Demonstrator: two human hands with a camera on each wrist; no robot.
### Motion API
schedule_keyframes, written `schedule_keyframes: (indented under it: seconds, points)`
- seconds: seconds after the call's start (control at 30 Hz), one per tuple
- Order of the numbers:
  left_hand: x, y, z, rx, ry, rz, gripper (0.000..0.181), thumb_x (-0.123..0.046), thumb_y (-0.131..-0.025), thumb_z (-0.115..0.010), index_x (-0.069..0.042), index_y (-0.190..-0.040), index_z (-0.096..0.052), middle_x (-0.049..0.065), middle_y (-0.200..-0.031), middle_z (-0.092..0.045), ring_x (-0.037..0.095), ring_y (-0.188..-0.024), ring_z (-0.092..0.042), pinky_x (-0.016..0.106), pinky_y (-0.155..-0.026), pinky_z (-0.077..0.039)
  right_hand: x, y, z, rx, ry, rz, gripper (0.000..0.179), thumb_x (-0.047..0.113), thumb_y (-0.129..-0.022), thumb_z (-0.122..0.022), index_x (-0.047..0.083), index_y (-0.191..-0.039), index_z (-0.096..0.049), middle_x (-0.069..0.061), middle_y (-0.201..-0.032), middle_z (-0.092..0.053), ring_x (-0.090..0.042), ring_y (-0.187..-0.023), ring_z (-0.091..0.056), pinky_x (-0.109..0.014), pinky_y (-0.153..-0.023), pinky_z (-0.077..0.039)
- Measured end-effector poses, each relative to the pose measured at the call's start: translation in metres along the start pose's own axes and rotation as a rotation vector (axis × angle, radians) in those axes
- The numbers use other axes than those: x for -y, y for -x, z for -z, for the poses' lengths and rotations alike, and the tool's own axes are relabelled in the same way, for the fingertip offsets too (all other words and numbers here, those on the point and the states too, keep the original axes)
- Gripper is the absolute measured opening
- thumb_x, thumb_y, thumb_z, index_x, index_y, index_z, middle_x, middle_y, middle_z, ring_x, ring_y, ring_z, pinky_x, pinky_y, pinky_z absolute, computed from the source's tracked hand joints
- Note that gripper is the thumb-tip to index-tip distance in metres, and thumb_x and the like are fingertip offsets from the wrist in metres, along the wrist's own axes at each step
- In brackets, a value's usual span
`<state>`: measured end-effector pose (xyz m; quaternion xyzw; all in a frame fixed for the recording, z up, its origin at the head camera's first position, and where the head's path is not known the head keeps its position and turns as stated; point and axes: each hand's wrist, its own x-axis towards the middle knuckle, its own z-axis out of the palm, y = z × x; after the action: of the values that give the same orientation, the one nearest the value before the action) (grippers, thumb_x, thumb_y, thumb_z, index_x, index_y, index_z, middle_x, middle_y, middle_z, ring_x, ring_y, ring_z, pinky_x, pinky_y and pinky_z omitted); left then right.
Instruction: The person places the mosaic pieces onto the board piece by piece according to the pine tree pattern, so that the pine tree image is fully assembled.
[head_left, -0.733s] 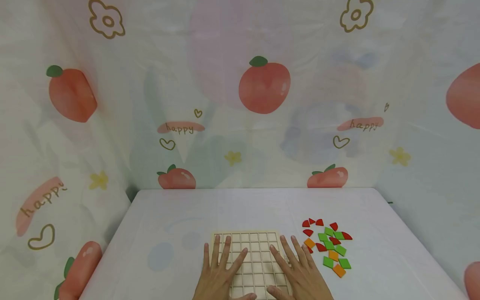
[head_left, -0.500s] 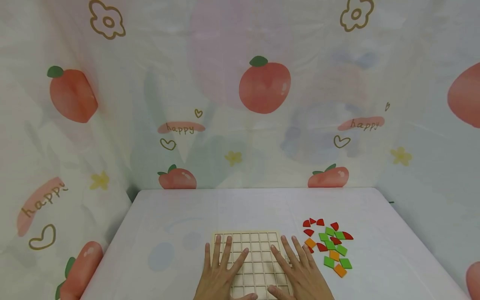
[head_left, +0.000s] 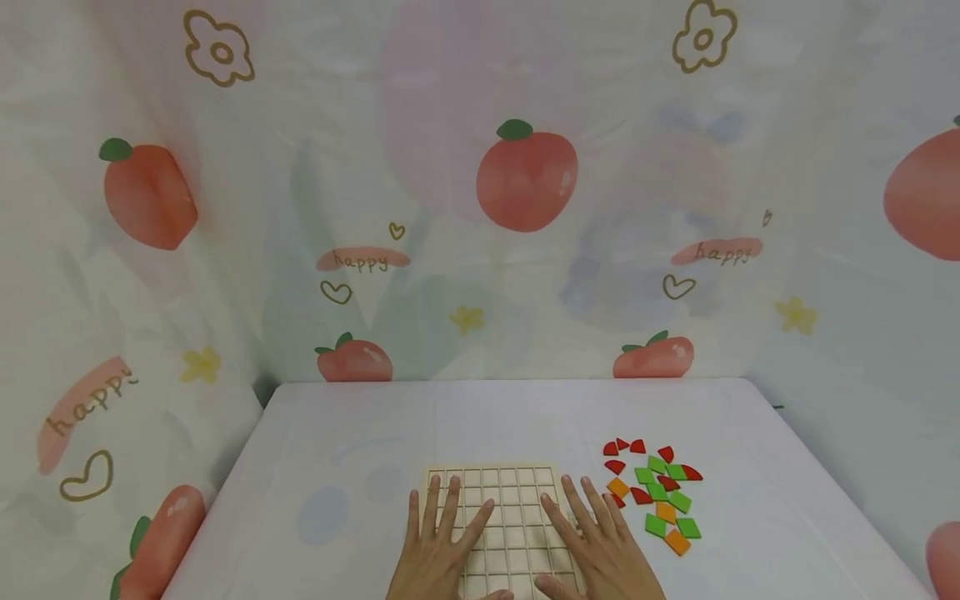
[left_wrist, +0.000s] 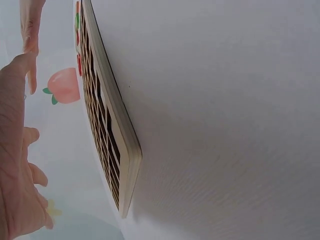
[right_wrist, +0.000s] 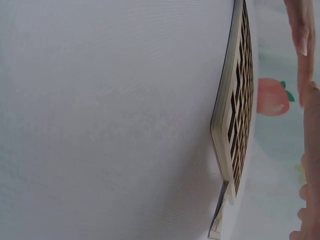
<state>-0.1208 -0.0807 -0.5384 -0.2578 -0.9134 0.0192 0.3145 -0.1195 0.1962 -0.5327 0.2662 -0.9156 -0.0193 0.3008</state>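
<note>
A pale wooden board (head_left: 517,517) with a raised grid of square cells lies at the table's near edge in the head view. My left hand (head_left: 435,546) is held over its left side, fingers straight and spread. Over the right side is my right hand (head_left: 606,550), also spread. Both wrist views show a gap between the board (left_wrist: 107,120) and the hands, so neither touches it. Right of the right hand lie loose flat pieces: red wedges (head_left: 638,447), green squares (head_left: 679,502) and orange squares (head_left: 677,542). The hands hide the board's lower corners.
A white cloth covers the table (head_left: 337,433). Printed curtains (head_left: 480,275) hang behind it and on both sides. In the right wrist view, a thin flat pale item (right_wrist: 218,220) lies beside the board; its kind is unclear.
The head view has shifted slightly. Hands, board and coloured pieces keep their places relative to each other.
</note>
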Motion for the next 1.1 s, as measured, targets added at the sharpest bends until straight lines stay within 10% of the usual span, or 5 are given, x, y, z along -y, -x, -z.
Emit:
schedule_keyframes:
  seconds: [0.17, 0.33, 0.53, 0.77, 1.1]
  points:
    - [-0.004, 0.005, 0.006, 0.05, 0.162, 0.113, 0.098, -0.085, -0.074, -0.064, -0.028, -0.152, -0.046, 0.024, -0.148, -0.052, 0.044, -0.135, -0.051, 0.059, -0.105, -0.044, 0.01, 0.006, 0.008, 0.056, -0.152, -0.12, 0.088, 0.074, -0.086, -0.062, 0.026, -0.156, -0.042, 0.0, -0.165, -0.034, -0.017, -0.147, -0.03, -0.028, -0.126, -0.017]
    - [-0.002, 0.013, 0.018, 0.104, 0.387, 0.239, 0.092, -0.072, -0.079, -0.073, -0.016, -0.149, -0.05, 0.024, -0.141, -0.055, 0.042, -0.127, -0.058, 0.059, -0.093, -0.055, 0.018, 0.014, 0.018, 0.063, -0.331, -0.242, 0.077, 0.054, -0.076, -0.084, 0.016, -0.14, -0.062, -0.005, -0.142, -0.062, -0.021, -0.121, -0.06, -0.044, -0.086, -0.059]
    - [0.006, 0.017, 0.036, 0.228, 0.704, 0.434, 0.081, -0.058, -0.088, -0.072, -0.005, -0.146, -0.052, 0.028, -0.141, -0.054, 0.051, -0.123, -0.057, 0.068, -0.082, -0.055, 0.019, 0.027, 0.028, 0.033, -0.441, -0.418, 0.065, 0.04, -0.074, -0.092, 0.017, -0.13, -0.069, 0.004, -0.134, -0.067, -0.017, -0.117, -0.064, -0.037, -0.082, -0.061]
    - [0.022, 0.016, 0.047, 0.332, 0.808, 0.569, 0.076, -0.056, -0.092, -0.069, -0.006, -0.146, -0.052, 0.03, -0.144, -0.052, 0.055, -0.124, -0.054, 0.07, -0.079, -0.054, 0.003, 0.024, 0.045, 0.288, -0.564, -0.684, 0.059, 0.054, -0.088, -0.077, 0.021, -0.135, -0.065, 0.007, -0.131, -0.064, -0.019, -0.12, -0.062, -0.051, -0.096, -0.057]
    - [0.043, 0.022, 0.03, 0.365, 0.774, 0.446, 0.069, -0.051, -0.093, -0.07, -0.003, -0.141, -0.056, 0.027, -0.134, -0.06, 0.05, -0.118, -0.06, 0.067, -0.086, -0.054, -0.035, 0.019, 0.037, 0.324, -0.628, -0.745, 0.051, 0.038, -0.093, -0.076, 0.01, -0.134, -0.065, -0.005, -0.126, -0.068, -0.022, -0.105, -0.064, -0.043, -0.087, -0.06]
